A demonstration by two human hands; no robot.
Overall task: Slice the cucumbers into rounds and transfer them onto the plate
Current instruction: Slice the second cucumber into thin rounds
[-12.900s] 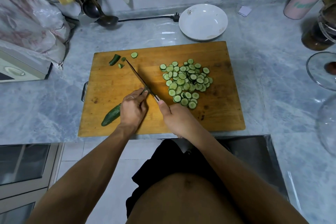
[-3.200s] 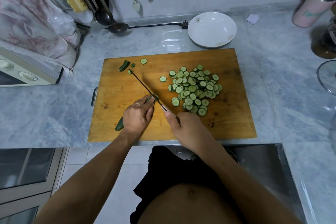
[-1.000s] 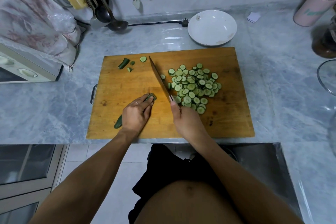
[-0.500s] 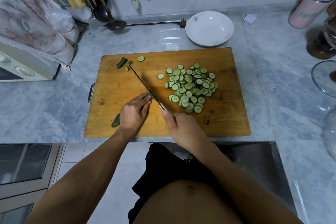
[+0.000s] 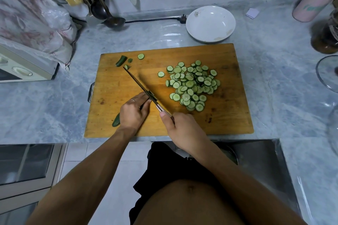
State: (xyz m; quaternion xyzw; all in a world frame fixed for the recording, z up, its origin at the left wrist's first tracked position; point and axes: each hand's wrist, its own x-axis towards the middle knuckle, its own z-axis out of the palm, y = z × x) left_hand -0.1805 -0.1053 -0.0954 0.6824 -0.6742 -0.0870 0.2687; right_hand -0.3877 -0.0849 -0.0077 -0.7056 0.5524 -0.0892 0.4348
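A wooden cutting board [image 5: 228,118] lies on the marble counter. My left hand [image 5: 132,113] presses down on a short green cucumber [image 5: 116,121], whose end sticks out behind the palm. My right hand [image 5: 184,128] grips the knife [image 5: 140,86] by its handle, with the blade down across the cucumber right at my left fingertips. A heap of cucumber rounds [image 5: 192,84] covers the board's right half. Cut end pieces [image 5: 121,60] lie at the board's far left corner. The white plate [image 5: 210,23] stands behind the board with nothing on it.
Ladles and utensils [image 5: 102,11] hang at the back left above a power cord. A cloth-covered appliance [image 5: 23,64] sits at the left. A pink bottle [image 5: 314,0], a dark jar [image 5: 325,36] and glass lids stand at the right. A steel sink [image 5: 256,160] lies below the counter's edge.
The cucumber has grown much shorter and the heap of rounds larger. A second ago the knife was lifted toward the heap; now it is back down at my left fingertips.
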